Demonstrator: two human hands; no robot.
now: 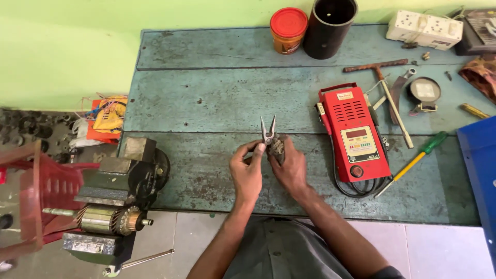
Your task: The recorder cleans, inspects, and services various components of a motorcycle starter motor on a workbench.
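Pliers [267,132] pinched in my left hand [247,173], tips up, frame centre; right hand [290,166] closed round small grimy part [277,147], steadying it over table [206,98]; red tester [356,134] right.

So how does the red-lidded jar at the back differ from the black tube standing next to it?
The jar is shorter and orange-brown; the black tube is taller and dark all over. The jar is closed with a red lid, while the tube is open at the top, showing a hollow inside. The jar stands to the left, the tube to the right, close beside it. Both are round, upright, and sit at the back edge of the blue-green workbench.
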